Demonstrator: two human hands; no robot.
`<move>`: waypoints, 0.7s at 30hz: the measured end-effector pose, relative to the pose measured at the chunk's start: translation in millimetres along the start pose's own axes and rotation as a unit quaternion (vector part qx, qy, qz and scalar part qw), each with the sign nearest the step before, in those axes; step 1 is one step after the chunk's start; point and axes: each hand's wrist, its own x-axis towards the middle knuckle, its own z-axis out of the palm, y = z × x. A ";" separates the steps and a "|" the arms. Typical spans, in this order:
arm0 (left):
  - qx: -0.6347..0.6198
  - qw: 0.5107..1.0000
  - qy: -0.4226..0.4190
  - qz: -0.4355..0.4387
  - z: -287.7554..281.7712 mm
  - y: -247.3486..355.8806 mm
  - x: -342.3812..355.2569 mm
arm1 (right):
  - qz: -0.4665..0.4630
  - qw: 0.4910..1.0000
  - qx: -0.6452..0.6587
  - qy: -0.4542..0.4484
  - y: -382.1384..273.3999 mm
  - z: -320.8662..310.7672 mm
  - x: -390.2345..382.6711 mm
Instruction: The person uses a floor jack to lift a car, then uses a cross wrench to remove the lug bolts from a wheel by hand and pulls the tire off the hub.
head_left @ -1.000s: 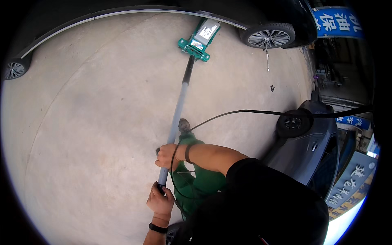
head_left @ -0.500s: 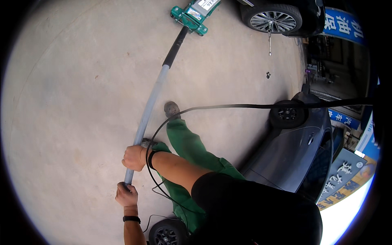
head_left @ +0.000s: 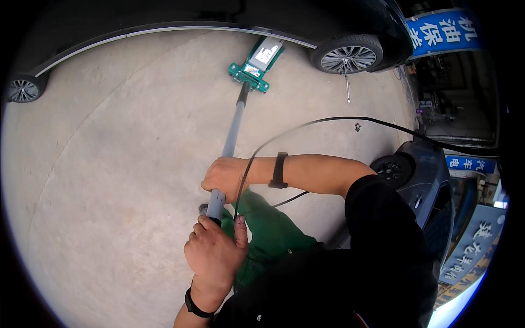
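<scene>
Concrete floor (head_left: 126, 153), one: carrying the jack (head_left: 265, 53) near its far edge, ahead of and a little to the right of your hands. The handle (head_left: 233, 131) is running its long axis from them toward that edge, slanting right; your right hand (head_left: 225, 177) is sitting nearer the jack.

Cars, two: the black car (head_left: 164, 16) is lining the floor's far edge; the grey car (head_left: 404, 205) is standing along its right edge.

Jack, one: green and grey, its far end disappearing beneath the black car's sill.

Handle, one.

Wheels (head_left: 350, 57), three showing: the black car is showing two, the grey car one.

Hands, two: your right is gripping the handle; your left (head_left: 213, 254) is covering its near end, thumb standing off, finger closure impossible to tell.

Metal bar (head_left: 348, 90), one: leaning out from the black car's right-hand wheel.

Small dark pieces (head_left: 357, 127), uncountable: lying toward the floor's right edge.
</scene>
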 end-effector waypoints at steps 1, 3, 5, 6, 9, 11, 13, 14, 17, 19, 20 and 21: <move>0.002 1.000 -0.006 -0.005 -1.7 -0.2 4.2 | -0.006 1.000 -0.004 0.002 3.8 -1.0 2.5; 0.003 1.000 -0.009 -0.017 5.9 -15.0 5.7 | -0.011 1.000 -0.024 -0.003 8.0 12.7 12.3; 0.001 0.999 0.000 -0.043 47.7 -65.2 -12.5 | -0.019 0.998 -0.057 -0.023 7.2 63.7 40.9; -0.006 0.999 0.019 -0.043 59.8 -75.7 -9.6 | -0.035 0.998 -0.055 0.005 16.4 72.4 48.8; -0.036 0.998 0.035 -0.042 75.9 -86.7 -28.4 | -0.054 0.997 -0.026 0.053 13.5 104.6 43.7; -0.054 0.997 0.053 -0.034 92.6 -102.1 -30.8 | -0.044 0.997 -0.042 0.056 17.1 125.6 48.2; -0.064 0.996 0.059 -0.031 115.3 -124.1 -39.2 | -0.028 0.997 -0.055 0.044 18.7 149.0 55.3; -0.064 0.996 0.060 -0.029 131.8 -139.8 -44.3 | -0.018 0.998 -0.056 0.032 18.1 163.0 60.7; -0.053 0.995 0.077 -0.024 181.2 -184.7 -45.7 | -0.006 0.997 -0.079 0.017 24.3 209.2 84.0; -0.035 0.996 0.080 -0.029 204.7 -205.5 -42.0 | -0.001 0.996 -0.082 0.018 30.7 226.7 95.7; -0.024 0.996 0.079 -0.029 202.7 -205.6 -44.2 | 0.003 0.996 -0.084 0.007 28.9 223.4 97.0; -0.016 0.996 0.081 -0.042 202.9 -203.8 -44.7 | 0.009 0.996 -0.084 -0.003 30.4 218.6 97.1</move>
